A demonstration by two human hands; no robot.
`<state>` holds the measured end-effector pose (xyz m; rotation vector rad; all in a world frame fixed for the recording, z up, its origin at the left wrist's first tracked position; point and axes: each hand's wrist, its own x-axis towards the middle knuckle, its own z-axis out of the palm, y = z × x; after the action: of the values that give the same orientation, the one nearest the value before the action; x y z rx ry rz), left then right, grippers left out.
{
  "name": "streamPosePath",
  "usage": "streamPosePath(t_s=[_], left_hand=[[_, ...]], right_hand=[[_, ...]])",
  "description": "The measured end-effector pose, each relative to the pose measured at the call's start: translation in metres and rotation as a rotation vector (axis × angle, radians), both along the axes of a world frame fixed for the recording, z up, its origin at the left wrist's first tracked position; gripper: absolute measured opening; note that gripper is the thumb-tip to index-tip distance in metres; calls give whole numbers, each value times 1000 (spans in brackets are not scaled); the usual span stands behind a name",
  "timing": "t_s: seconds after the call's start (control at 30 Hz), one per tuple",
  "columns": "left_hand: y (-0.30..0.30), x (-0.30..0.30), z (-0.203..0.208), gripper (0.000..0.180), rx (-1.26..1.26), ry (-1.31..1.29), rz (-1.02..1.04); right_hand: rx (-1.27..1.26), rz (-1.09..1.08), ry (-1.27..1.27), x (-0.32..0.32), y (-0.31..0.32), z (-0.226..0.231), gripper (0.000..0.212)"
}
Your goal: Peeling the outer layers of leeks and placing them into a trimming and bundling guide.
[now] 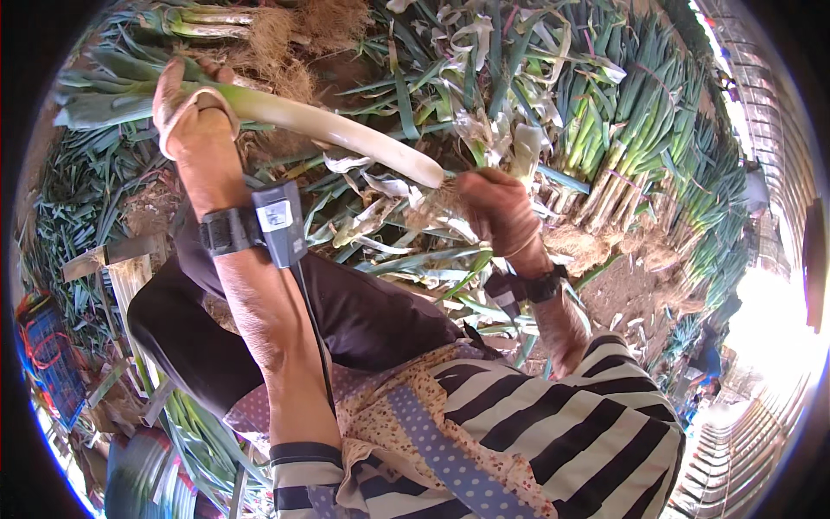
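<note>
A thick leek with a long white shank lies across the view, its green leaves at the far left and its root end toward the middle. My left hand, with a pale band around it, is wrapped around the leek where the white turns green. Beside the root end, my right hand is closed with curled fingers. Whether it pinches the roots or something small is hidden. Loose leaves and pale peeled skins lie beneath the leek.
Tied bundles of leeks stand at the right, roots toward me. More rooted leeks lie at the far left. A blue crate-like object sits at the left edge. Bare soil shows at the right.
</note>
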<state>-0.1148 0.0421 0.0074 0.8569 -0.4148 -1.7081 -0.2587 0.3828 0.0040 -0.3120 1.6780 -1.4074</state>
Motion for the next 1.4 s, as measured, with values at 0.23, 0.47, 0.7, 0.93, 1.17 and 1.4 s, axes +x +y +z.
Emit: streamPosePath(t_s=[0.23,0.47,0.7,0.93,1.17,1.4], left_hand=[[15,-9,14,26,-52,-10,79],[20,-23,3,24,-174,41,-113],[28,-23,15,39,-265,510,-529],[35,-40,7,53,-282,329,-582],[38,-43,4,44,-336,12,-550],[45,-47,2,42,-191,21,-574]], right_hand=[[858,123,1181,-55,75,-47,79],[125,297,1760,-2,-53,15,76],[14,182,474,-5,-44,2,40],[-142,90,-298,-8,-19,-2,54],[155,257,597,9,-25,-16,63],[99,193,1019,18,-23,-22,56]])
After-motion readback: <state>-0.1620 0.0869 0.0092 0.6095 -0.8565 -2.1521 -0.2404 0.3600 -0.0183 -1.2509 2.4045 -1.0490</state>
